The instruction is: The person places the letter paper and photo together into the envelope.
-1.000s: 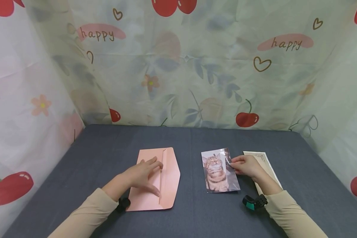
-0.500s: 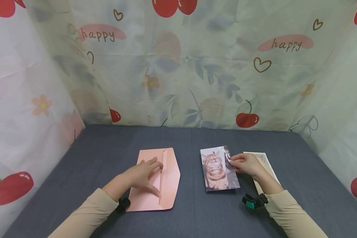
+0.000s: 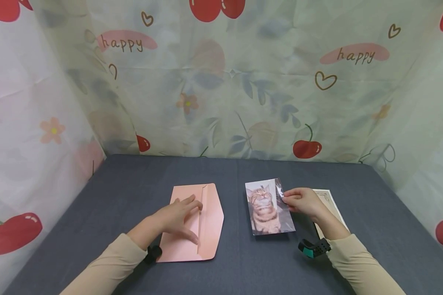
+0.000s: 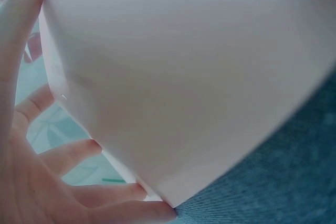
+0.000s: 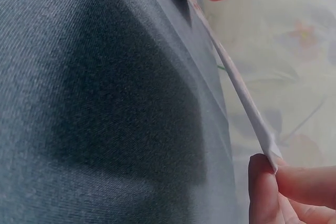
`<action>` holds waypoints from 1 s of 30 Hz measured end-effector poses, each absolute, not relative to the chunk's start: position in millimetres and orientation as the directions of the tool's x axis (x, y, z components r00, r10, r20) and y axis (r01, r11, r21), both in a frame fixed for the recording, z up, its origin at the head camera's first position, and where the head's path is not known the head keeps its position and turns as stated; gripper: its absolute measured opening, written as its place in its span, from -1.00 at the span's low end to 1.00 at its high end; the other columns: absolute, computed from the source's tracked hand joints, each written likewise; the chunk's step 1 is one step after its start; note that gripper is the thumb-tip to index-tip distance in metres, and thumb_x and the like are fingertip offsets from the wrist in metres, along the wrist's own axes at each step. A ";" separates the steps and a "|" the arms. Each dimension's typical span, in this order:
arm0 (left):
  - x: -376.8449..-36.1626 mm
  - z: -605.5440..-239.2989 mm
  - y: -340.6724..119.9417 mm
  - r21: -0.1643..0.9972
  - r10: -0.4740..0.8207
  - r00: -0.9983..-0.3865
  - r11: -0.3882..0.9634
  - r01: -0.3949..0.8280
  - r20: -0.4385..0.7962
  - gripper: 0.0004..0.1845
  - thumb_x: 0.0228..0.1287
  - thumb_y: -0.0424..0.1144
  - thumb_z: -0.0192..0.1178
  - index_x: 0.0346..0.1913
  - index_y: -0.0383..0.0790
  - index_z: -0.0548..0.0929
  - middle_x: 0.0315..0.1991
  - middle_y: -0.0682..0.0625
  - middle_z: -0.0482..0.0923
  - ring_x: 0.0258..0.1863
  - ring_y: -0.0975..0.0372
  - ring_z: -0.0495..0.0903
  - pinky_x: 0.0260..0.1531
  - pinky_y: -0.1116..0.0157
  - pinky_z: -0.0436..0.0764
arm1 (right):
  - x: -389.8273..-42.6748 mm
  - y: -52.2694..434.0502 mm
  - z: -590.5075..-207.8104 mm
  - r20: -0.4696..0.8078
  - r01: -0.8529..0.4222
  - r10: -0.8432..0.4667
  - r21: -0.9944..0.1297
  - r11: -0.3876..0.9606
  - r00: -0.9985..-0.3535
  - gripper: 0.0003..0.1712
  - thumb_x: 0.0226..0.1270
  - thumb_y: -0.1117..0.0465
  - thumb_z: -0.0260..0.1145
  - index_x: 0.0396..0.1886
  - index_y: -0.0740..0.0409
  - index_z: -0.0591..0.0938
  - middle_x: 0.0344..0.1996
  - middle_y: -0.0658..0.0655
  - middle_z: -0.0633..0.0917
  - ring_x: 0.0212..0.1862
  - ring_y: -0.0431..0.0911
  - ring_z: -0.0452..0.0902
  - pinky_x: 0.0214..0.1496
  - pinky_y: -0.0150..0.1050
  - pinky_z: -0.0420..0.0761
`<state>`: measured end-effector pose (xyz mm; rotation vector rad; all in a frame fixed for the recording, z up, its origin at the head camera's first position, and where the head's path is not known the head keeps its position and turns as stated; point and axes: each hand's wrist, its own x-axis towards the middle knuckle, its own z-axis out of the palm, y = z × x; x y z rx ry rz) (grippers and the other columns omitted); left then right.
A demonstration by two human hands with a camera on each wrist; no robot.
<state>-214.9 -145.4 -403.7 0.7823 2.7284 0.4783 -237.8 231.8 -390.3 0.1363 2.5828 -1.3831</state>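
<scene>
A pink envelope [image 3: 212,221] lies on the dark table, its pointed flap unfolded to the right. My left hand [image 3: 177,217] rests on it, fingers spread along the pocket's edge and thumb apart from them. In the left wrist view the fingertips touch the edge of the pale envelope [image 4: 184,77]. Between thumb and fingers, my right hand [image 3: 306,203] pinches the right edge of a cat photo [image 3: 263,209] in a glossy clear sleeve. The right wrist view shows the photo [image 5: 244,95] edge-on, raised over the table with a shadow beneath.
A cream card [image 3: 328,200] with an ornate border lies at the right, partly hidden under the right forearm. A printed curtain [image 3: 229,102] hangs behind and at both sides of the dark table [image 3: 236,274].
My right hand has lifted the cat photo slightly off the table and shifted it a little to the left. The left hand and envelope have stayed put.
</scene>
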 end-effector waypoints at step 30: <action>-215.4 -402.2 -144.5 0.373 0.548 -0.821 0.803 0.465 -0.157 -0.13 -0.34 0.30 0.43 0.11 0.04 0.36 0.43 -0.27 0.09 0.33 -0.21 0.24 0.28 -0.22 0.17 | -237.5 208.8 -385.4 -0.199 0.124 -0.096 -0.852 0.508 -0.975 -0.60 0.24 0.27 0.29 -0.02 0.48 0.52 -0.31 0.23 0.72 -0.46 -0.27 0.55 -0.34 -0.35 0.66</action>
